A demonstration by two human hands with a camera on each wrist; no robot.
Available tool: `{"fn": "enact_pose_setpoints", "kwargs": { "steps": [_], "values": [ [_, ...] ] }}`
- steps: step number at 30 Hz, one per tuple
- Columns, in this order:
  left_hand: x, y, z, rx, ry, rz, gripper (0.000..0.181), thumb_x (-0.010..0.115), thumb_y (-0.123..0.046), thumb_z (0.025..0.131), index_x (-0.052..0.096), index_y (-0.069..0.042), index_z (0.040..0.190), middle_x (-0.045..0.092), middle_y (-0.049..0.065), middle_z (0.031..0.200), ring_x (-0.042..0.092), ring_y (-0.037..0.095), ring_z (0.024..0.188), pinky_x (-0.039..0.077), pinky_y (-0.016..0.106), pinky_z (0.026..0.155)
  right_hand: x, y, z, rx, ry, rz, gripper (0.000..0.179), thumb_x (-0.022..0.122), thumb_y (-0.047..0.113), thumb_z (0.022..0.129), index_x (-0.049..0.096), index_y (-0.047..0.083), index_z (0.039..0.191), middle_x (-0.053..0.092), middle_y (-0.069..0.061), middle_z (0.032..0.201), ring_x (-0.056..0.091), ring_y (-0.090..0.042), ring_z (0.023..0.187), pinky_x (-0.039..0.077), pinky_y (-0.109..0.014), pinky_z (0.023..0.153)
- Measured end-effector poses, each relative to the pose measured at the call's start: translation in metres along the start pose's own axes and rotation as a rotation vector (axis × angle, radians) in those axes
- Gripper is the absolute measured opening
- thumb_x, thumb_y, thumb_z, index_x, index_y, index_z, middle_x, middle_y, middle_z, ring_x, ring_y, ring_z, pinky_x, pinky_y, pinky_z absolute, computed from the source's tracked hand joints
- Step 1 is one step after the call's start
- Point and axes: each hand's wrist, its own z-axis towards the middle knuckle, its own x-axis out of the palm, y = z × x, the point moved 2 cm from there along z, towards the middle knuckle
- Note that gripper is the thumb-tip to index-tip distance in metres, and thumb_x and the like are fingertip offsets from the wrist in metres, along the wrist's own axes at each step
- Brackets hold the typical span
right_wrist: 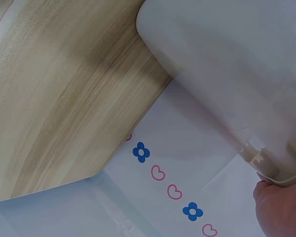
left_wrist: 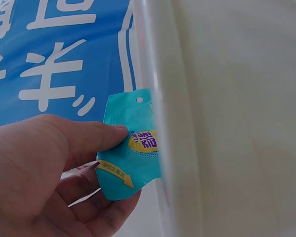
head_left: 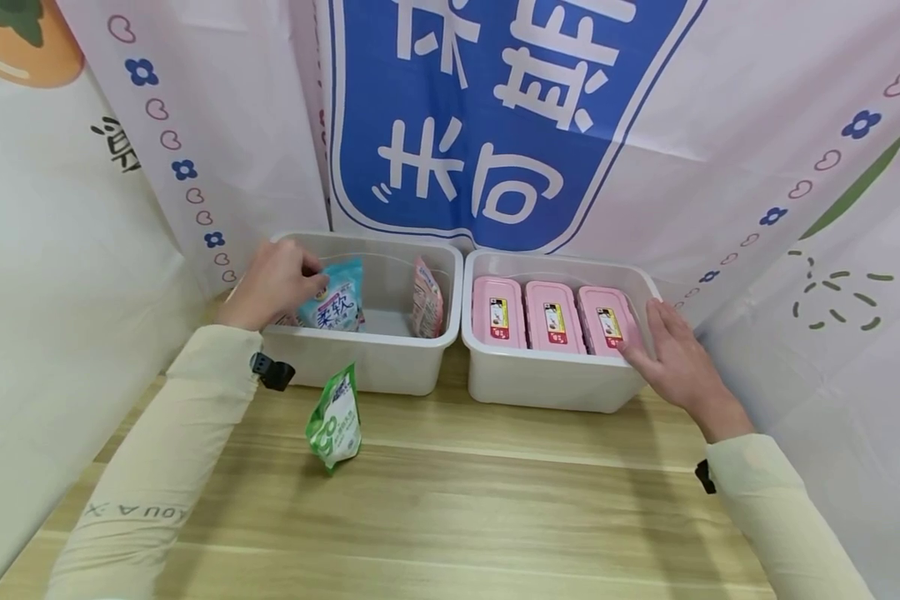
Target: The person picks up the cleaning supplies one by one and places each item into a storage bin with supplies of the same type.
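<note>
My left hand (head_left: 273,283) reaches over the left white bin (head_left: 360,364) and pinches a teal pouch (head_left: 337,300) between thumb and fingers. In the left wrist view the thumb lies across the pouch (left_wrist: 130,118) near its top, and the bin's wall hides its lower part. Over the right rim of the other white bin (head_left: 543,385) rests my right hand (head_left: 675,358), fingers fairly straight. Three pink lidded boxes (head_left: 550,317) stand side by side in that bin. A pink pouch (head_left: 426,302) leans against the left bin's right wall.
A green and white pouch (head_left: 336,421) stands on the wooden table (head_left: 450,517) in front of the left bin. Printed cloth (head_left: 217,75) hangs behind the bins and along both sides. The two bins stand close together.
</note>
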Motion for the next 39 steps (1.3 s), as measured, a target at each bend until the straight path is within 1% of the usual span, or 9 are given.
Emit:
{"fn": "enact_pose_setpoints", "kwargs": {
  "steps": [2, 6, 8, 13, 18, 24, 32, 36, 39],
  "values": [
    [0.002, 0.001, 0.001, 0.009, -0.003, 0.012, 0.026, 0.066, -0.013, 0.102, 0.078, 0.004, 0.117, 0.073, 0.024, 0.114, 0.067, 0.033, 0.095, 0.061, 0.035, 0.063, 0.0, 0.0, 0.0, 0.002, -0.001, -0.001, 0.093, 0.048, 0.052, 0.107, 0.0, 0.001, 0.168, 0.006, -0.029, 0.176, 0.005, -0.049, 0.163, 0.015, -0.076, 0.125],
    [0.005, 0.004, 0.003, 0.025, -0.016, 0.041, 0.026, 0.066, -0.012, 0.1, 0.078, 0.005, 0.116, 0.075, 0.025, 0.113, 0.068, 0.033, 0.094, 0.061, 0.038, 0.067, 0.0, 0.0, 0.0, 0.002, -0.001, 0.005, 0.094, 0.048, 0.053, 0.107, 0.0, 0.001, 0.168, 0.006, -0.029, 0.176, 0.005, -0.049, 0.163, 0.015, -0.076, 0.125],
    [0.006, 0.005, 0.005, 0.029, -0.021, 0.05, 0.026, 0.066, -0.013, 0.1, 0.079, 0.004, 0.115, 0.077, 0.024, 0.109, 0.068, 0.033, 0.091, 0.059, 0.036, 0.065, -0.001, -0.001, 0.0, 0.002, -0.001, 0.01, 0.094, 0.048, 0.054, 0.107, 0.001, 0.0, 0.168, 0.006, -0.028, 0.176, 0.005, -0.049, 0.163, 0.015, -0.075, 0.125],
    [0.007, 0.008, 0.005, 0.02, -0.023, 0.045, 0.026, 0.066, -0.013, 0.1, 0.079, 0.004, 0.115, 0.078, 0.024, 0.107, 0.067, 0.032, 0.088, 0.056, 0.031, 0.06, -0.002, 0.0, 0.001, -0.007, -0.004, 0.007, 0.093, 0.049, 0.052, 0.107, 0.003, -0.002, 0.168, 0.006, -0.029, 0.175, 0.006, -0.049, 0.163, 0.015, -0.075, 0.126],
    [0.009, 0.011, 0.005, 0.009, -0.025, 0.037, 0.027, 0.065, -0.013, 0.101, 0.078, 0.005, 0.116, 0.077, 0.025, 0.108, 0.068, 0.033, 0.088, 0.056, 0.031, 0.056, -0.002, 0.001, 0.002, -0.012, -0.005, 0.008, 0.092, 0.049, 0.049, 0.107, 0.003, -0.003, 0.167, 0.007, -0.03, 0.175, 0.006, -0.049, 0.163, 0.015, -0.075, 0.126],
    [0.013, 0.016, 0.005, -0.015, -0.011, 0.019, 0.027, 0.064, -0.013, 0.101, 0.078, 0.004, 0.118, 0.076, 0.024, 0.106, 0.067, 0.03, 0.079, 0.054, 0.032, 0.051, -0.002, 0.0, 0.001, -0.01, -0.005, 0.012, 0.092, 0.048, 0.05, 0.107, 0.002, -0.002, 0.168, 0.007, -0.03, 0.175, 0.006, -0.049, 0.163, 0.015, -0.074, 0.126],
    [0.018, 0.024, 0.007, -0.035, 0.003, 0.011, 0.026, 0.065, -0.014, 0.101, 0.078, 0.001, 0.119, 0.075, 0.023, 0.111, 0.066, 0.031, 0.088, 0.054, 0.032, 0.062, -0.001, 0.001, 0.001, -0.009, -0.01, 0.01, 0.093, 0.047, 0.053, 0.107, 0.004, -0.003, 0.167, 0.007, -0.03, 0.175, 0.006, -0.05, 0.163, 0.015, -0.075, 0.125],
    [0.02, 0.026, 0.007, -0.032, 0.004, 0.01, 0.026, 0.065, -0.014, 0.101, 0.078, 0.001, 0.119, 0.076, 0.024, 0.113, 0.067, 0.032, 0.09, 0.057, 0.039, 0.071, -0.001, 0.001, 0.001, -0.001, -0.006, 0.009, 0.093, 0.047, 0.053, 0.107, 0.001, 0.0, 0.168, 0.007, -0.029, 0.175, 0.006, -0.049, 0.163, 0.015, -0.076, 0.125],
    [0.022, 0.027, 0.007, -0.035, 0.006, 0.023, 0.027, 0.066, -0.015, 0.101, 0.077, 0.002, 0.118, 0.076, 0.025, 0.116, 0.067, 0.033, 0.096, 0.058, 0.046, 0.082, -0.001, 0.002, 0.001, 0.002, -0.005, 0.008, 0.093, 0.048, 0.052, 0.107, 0.001, 0.001, 0.168, 0.007, -0.029, 0.176, 0.007, -0.05, 0.163, 0.015, -0.076, 0.125]
  ]
}}
